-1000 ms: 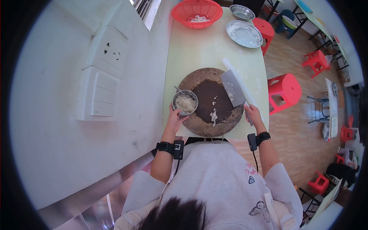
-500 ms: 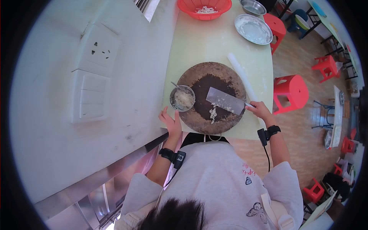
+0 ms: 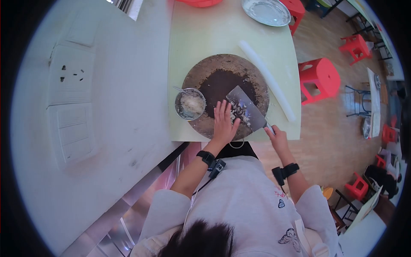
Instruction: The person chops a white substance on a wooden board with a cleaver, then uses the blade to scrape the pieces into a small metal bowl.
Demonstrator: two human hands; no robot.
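My right hand (image 3: 278, 139) is closed round the handle of a cleaver (image 3: 253, 115), whose wide blade lies low over a round wooden chopping board (image 3: 214, 64). Pale chopped bits (image 3: 238, 112) cling to the blade and lie along its left side. My left hand (image 3: 224, 124) reaches over the board with its fingers stretched out, fingertips close beside the bits and the blade. To its left, a metal bowl (image 3: 177, 110) holds pale minced food (image 3: 192, 104), with a spoon handle (image 3: 180, 90) sticking out over the rim.
A long white rolling pin (image 3: 269, 81) lies right of the board on the pale green table (image 3: 188, 43). A metal plate (image 3: 266, 12) and a red basket (image 3: 199, 2) stand at the back. Red stools (image 3: 323, 79) are on the floor to the right; the wall borders the left.
My left hand has moved right from beside the bowl onto the board, next to the blade. The cleaver has turned steeper, and more bits now show on it. The view has shifted.
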